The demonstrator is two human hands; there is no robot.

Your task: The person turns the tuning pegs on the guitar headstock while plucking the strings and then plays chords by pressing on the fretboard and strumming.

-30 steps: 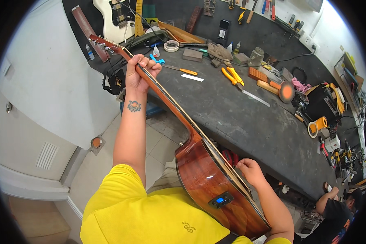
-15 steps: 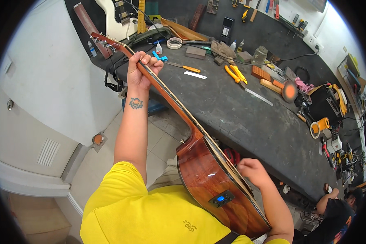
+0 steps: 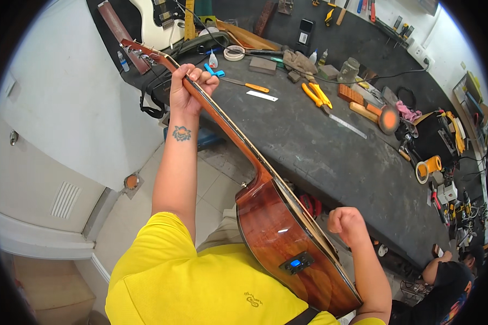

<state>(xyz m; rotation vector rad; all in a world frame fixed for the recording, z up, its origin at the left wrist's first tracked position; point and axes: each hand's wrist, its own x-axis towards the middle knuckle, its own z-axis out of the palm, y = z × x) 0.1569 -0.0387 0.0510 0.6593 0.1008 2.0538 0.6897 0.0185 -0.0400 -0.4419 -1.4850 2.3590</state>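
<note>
Left hand (image 3: pixel 188 86) around guitar neck (image 3: pixel 226 129), right hand (image 3: pixel 348 225) curled beside guitar body (image 3: pixel 268 216)

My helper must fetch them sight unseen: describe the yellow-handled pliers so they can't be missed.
Find the long dark workbench beyond the guitar. On it lies a straight silvery ruler, one end beside the pliers. They have two yellow handles side by side, unlike the thin tool with one orange handle.
</note>
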